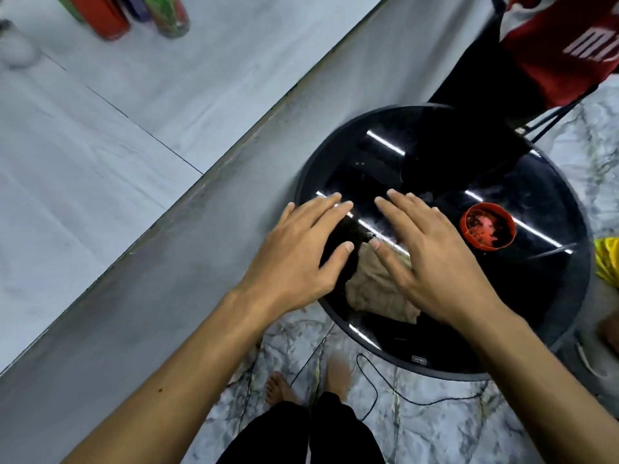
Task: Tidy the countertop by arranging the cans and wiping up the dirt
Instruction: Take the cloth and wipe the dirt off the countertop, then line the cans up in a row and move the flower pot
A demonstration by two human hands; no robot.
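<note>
Both hands hover flat and empty, fingers spread, over a round black table [549, 296]: the left hand [301, 252] and right hand [432, 259] above a tan cloth [371, 289] near its front edge. A small red bowl [487, 226] sits just right of the right hand, and the cans [134, 15] stand far off on the grey countertop [100, 128], beyond the table's left side.

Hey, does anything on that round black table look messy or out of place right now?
Yes. A crumpled tan cloth lies on the round black table under both open hands, beside a dark clump that may be dirt. A red cup nearby looks smeared with residue inside.
</note>
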